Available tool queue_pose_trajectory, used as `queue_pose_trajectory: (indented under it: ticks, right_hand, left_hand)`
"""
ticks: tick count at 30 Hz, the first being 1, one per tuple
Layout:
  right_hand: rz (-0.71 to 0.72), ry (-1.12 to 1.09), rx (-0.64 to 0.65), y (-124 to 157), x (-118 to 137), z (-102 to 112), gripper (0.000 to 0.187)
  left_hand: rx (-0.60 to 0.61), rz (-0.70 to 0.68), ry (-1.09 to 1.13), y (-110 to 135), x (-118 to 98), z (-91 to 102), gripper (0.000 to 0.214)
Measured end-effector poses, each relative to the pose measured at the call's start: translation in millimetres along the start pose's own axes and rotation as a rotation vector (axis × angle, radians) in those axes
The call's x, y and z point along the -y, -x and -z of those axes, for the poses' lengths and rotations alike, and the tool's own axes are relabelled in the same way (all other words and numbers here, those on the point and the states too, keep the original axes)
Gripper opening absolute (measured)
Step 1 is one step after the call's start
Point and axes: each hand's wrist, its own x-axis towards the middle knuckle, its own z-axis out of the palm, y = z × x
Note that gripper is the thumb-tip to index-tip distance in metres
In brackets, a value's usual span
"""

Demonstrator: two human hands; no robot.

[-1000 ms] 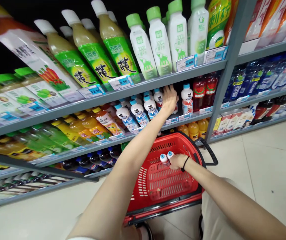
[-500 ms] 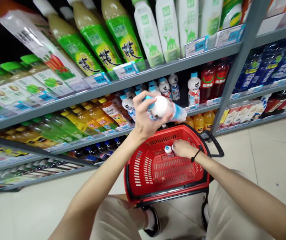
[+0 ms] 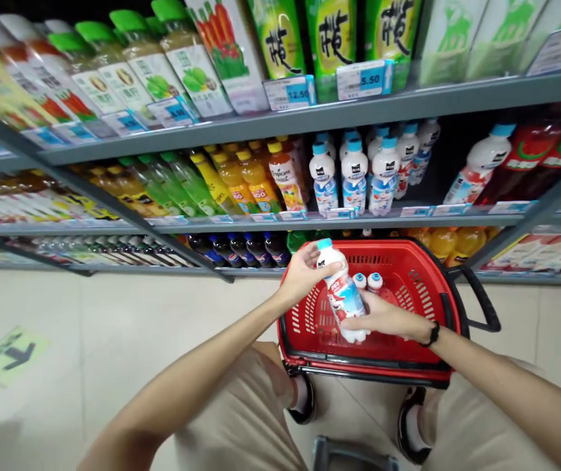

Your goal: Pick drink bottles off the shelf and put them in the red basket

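A white drink bottle (image 3: 343,294) with a blue cap and a strawberry label is tilted between my two hands, above the red shopping basket (image 3: 427,360). My left hand (image 3: 304,271) grips its neck just under the cap. Around the lower part of the bottle, my right hand (image 3: 378,314) has its fingers closed. Inside the basket, two more blue-capped bottles (image 3: 374,281) stand side by side behind my right hand; their lower parts are hidden.
Beyond the basket, a shelf (image 3: 260,226) carries similar blue-capped bottles (image 3: 353,176), orange juice bottles (image 3: 235,180) and red watermelon drinks (image 3: 530,157). The basket's black handle (image 3: 481,304) sticks out right. A grey frame (image 3: 353,454) stands on the floor between my feet.
My left hand has brought the bottle down from in front of the shelf to above the basket. My right hand has come up from inside the basket and taken hold of it too.
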Motion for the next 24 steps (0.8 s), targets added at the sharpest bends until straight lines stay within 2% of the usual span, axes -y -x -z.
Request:
queue_pose_trajectory:
  ticks: [3,6,8,10,20,22,24]
  right_hand:
    - [0.078,0.115,-0.162,-1.9,-3.2,-11.4,0.059]
    - [0.130,0.303,-0.321,-1.2,-9.5,-18.2,0.057]
    - [0.139,0.390,-0.365,0.1,-13.9,-18.9,0.055]
    - [0.137,0.407,-0.353,1.6,-17.1,-17.5,0.056]
    - [0.144,0.447,-0.315,11.8,-16.4,-12.2,0.063]
    - [0.136,0.444,-0.322,13.7,-16.5,-12.9,0.068]
    - [0.149,0.395,-0.324,14.0,-18.0,-15.5,0.072]
  left_hand:
    - [0.104,0.024,0.063,6.3,-7.0,6.5,0.054]
    - [0.233,0.012,0.115,11.5,-9.9,10.0,0.052]
    - [0.298,0.014,0.132,12.4,-8.9,12.1,0.053]
    - [0.323,0.015,0.134,12.0,-7.1,13.5,0.053]
    - [0.291,0.030,0.114,11.7,-10.0,1.5,0.048]
    - [0.252,0.060,0.137,10.9,-12.8,-1.1,0.049]
    - [0.153,0.096,0.187,9.1,-17.9,-2.0,0.050]
